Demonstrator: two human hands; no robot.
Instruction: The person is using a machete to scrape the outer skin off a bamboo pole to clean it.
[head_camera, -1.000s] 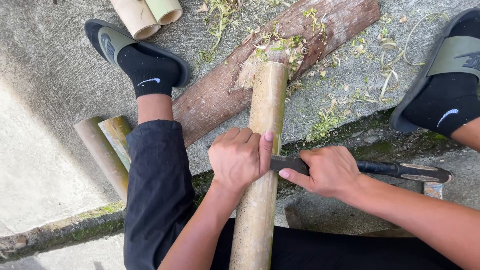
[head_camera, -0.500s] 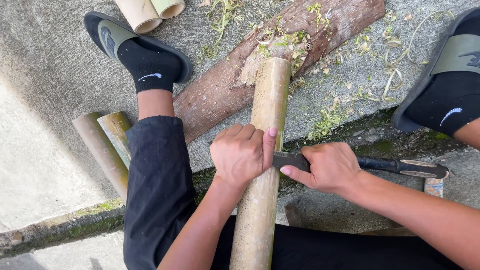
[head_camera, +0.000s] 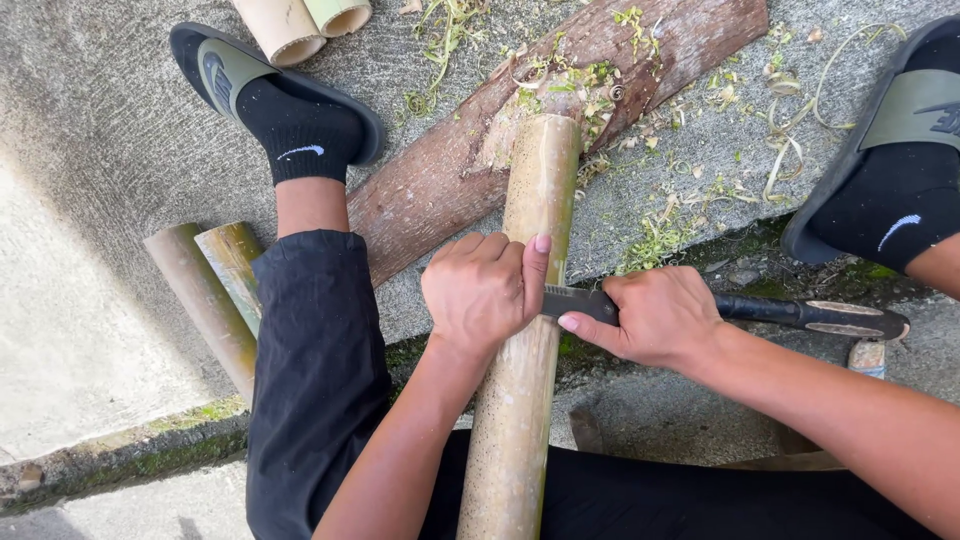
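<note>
Left hand (head_camera: 480, 292) is gripping the bamboo pole (head_camera: 525, 330) running 6-to-12 o'clock onto the log (head_camera: 440, 175), while right hand (head_camera: 655, 318) is clasping the knife (head_camera: 800, 315), blade lying across the pole at 3 o'clock

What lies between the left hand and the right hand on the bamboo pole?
In the head view, the dark knife blade spans the gap between the left hand and the right hand, lying across the bamboo pole.

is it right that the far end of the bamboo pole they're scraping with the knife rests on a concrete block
Not quite. In the head view the bamboo pole, gripped by the left hand while the right hand holds the knife against it, rests its far end on a brown log, not a concrete block.
</note>
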